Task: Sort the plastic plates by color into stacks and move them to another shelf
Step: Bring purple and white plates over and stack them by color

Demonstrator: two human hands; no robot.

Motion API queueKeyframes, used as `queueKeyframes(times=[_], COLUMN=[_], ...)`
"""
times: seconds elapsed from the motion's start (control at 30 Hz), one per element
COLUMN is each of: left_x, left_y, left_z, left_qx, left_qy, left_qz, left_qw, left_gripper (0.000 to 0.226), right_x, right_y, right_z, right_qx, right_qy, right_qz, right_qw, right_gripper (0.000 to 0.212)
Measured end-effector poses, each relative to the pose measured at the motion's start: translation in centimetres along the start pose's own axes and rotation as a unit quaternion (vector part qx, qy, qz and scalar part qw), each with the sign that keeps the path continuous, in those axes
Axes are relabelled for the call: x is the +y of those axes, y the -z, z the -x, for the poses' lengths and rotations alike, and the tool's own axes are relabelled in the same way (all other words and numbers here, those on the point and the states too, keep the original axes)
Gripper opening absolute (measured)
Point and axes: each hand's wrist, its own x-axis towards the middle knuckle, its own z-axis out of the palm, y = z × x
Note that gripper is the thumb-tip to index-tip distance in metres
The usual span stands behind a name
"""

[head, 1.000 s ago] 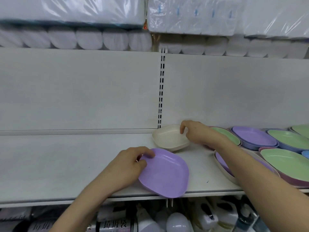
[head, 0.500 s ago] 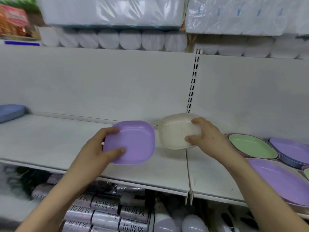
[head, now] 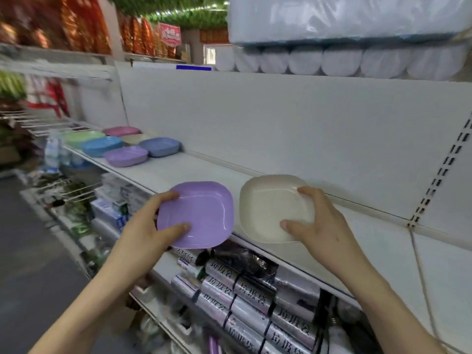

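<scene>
Head view, shop aisle, items as follows.

1. Purple plate point(head: 201, 214): one. The left hand point(head: 150, 231) is pinching it by its 9 o'clock edge, thumb lying on the hollow face and fingers curling round the rim. The plate is hanging over the front edge of the shelf point(head: 204, 169).

2. Cream plate point(head: 268, 205): one. The right hand point(head: 321, 226) is gripping it by its 4 o'clock corner, thumb on the inner face and fingers over the rim. It is sitting at 3 o'clock of the purple plate, just beside it and not touching.

3. Orientation: both plates are rounded squares, so no long axis is showing. Each is tilting its hollow face up and toward the wearer.

4. Sorted piles, at 10 o'clock from the held plates, well apart, at the far end of the same shelf: six, one each of pink pile point(head: 122, 130), green pile point(head: 83, 137), blue pile point(head: 102, 145), cream pile point(head: 134, 139), slate-blue pile point(head: 160, 146) and purple pile point(head: 126, 155). The number of plates in each cannot be told.

5. Wrapped rolls point(head: 242, 295) are lying on the shelf below, at 6 o'clock.
</scene>
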Motion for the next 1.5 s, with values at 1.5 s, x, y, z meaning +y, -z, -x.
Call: queueKeyframes(times=[1.5], left_x=[-33.0], left_y=[48.5], left_z=[-25.8], left_qx=[0.236], left_qy=[0.089], left_qz=[-0.097], left_qw=[0.963], left_gripper=[0.050], right_x=[-39.7], right_y=[-56.4], right_z=[-28.6], right_qx=[-0.156], right_qy=[0.128], right_qz=[-0.103], right_qw=[0.974], right_gripper=[0.056])
